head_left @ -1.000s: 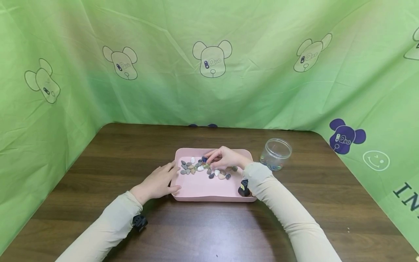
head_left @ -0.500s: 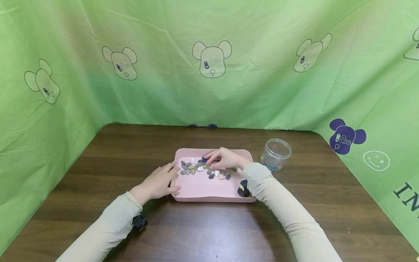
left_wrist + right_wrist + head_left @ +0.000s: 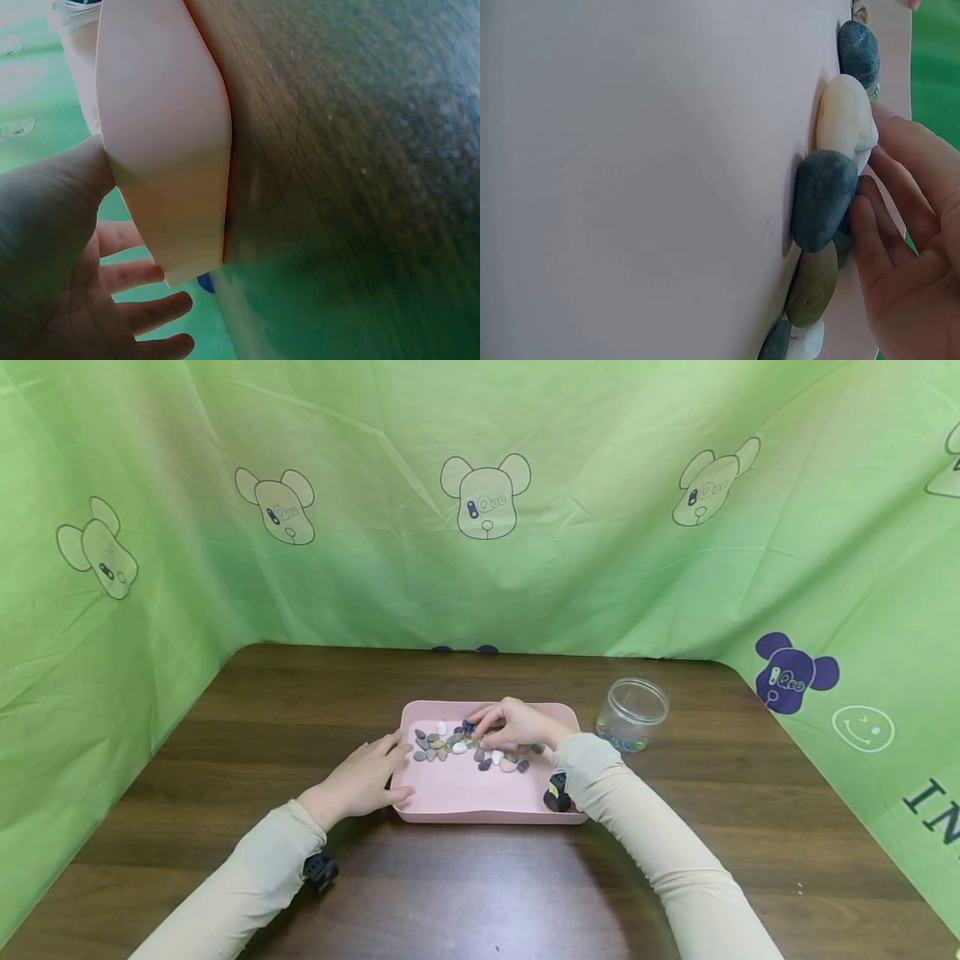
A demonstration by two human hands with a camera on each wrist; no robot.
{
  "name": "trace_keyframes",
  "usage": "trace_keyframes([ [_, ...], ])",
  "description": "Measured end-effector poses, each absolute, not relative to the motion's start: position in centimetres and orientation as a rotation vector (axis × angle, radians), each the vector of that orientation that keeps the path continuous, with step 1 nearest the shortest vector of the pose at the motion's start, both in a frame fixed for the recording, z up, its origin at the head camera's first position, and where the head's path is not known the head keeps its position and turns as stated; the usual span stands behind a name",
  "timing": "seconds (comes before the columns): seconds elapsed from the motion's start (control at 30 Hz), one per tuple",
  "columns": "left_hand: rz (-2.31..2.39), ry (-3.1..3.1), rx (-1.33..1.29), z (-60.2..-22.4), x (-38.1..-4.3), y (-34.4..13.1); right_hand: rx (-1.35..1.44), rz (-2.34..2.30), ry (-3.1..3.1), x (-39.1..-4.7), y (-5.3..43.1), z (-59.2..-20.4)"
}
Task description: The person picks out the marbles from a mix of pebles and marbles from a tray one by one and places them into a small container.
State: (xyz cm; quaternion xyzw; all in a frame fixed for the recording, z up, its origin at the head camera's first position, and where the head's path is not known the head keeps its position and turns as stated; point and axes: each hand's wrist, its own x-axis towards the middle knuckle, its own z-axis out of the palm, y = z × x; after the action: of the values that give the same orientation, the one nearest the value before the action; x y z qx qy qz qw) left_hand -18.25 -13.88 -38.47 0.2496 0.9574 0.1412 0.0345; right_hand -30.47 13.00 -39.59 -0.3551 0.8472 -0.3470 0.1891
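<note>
In the head view a pink tray lies on the table. A row of grey, white and tan pebbles crosses it, with small blue and yellowish glassy pieces near the middle. My left hand rests at the tray's left rim, its fingers extended; in the left wrist view the thumb passes behind the pink wall. My right hand reaches down over the row, fingers bent, thumb and fingertips right by the glassy pieces. In the right wrist view, pebbles hide the fingertips; I cannot tell whether they pinch anything.
A clear open jar with small colored glassy pieces at its bottom stands right of the tray, close to the right forearm. The brown wooden table ends at a green curtain printed with bear faces, on the far side and both flanks.
The right hand has shifted very slightly over the glassy pieces. The left hand, tray and jar stay in place.
</note>
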Motion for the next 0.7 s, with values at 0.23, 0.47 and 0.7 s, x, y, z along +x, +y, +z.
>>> trace_keyframes([
  [0.23, 0.427, 2.948, 0.780, -38.6, -18.2, -13.9, -0.984, -1.031, 2.361, -30.6, 13.0, -39.4],
  [0.47, 0.423, 2.944, 0.769, -38.5, -18.3, -13.9, -0.961, -1.095, 2.337, -30.5, 13.2, -38.5],
  [0.7, 0.422, 2.939, 0.762, -38.5, -18.3, -13.9, -0.994, -1.075, 2.348, -30.5, 13.5, -37.3],
])
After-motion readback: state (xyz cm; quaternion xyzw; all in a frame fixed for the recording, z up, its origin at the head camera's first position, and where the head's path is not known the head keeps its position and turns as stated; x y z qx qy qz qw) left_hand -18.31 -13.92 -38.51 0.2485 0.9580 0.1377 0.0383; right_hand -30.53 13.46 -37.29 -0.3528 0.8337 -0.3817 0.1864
